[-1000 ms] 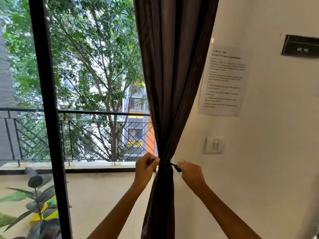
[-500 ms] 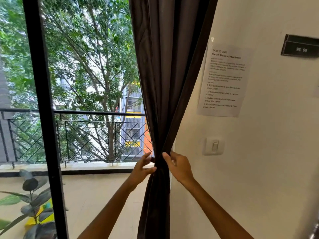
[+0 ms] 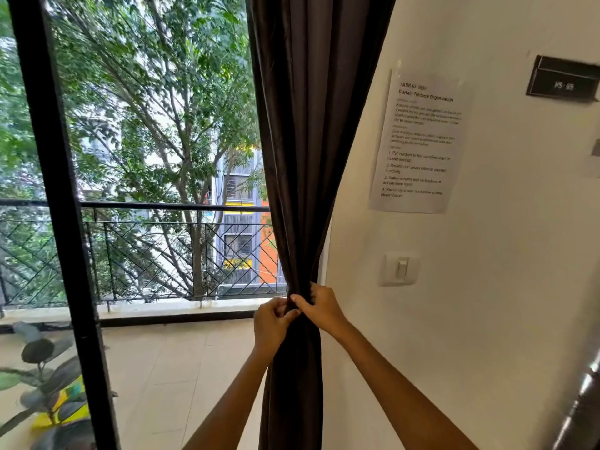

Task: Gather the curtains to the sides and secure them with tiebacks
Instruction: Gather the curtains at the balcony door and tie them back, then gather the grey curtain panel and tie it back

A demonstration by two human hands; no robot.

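1. Head view: both hands are gripping the dark curtain (image 3: 302, 177) where it is bunched beside the wall (image 3: 487, 319).
2. Left hand (image 3: 271, 323) and right hand (image 3: 321, 308) are pinching the fabric, fingers curled, touching each other.

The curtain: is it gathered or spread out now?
Gathered. The curtain narrows to a tight bunch where the left hand and right hand grip it.

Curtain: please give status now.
Left hand and right hand both grip the curtain at its gathered waist. Tieback not visible. Nothing in the way.
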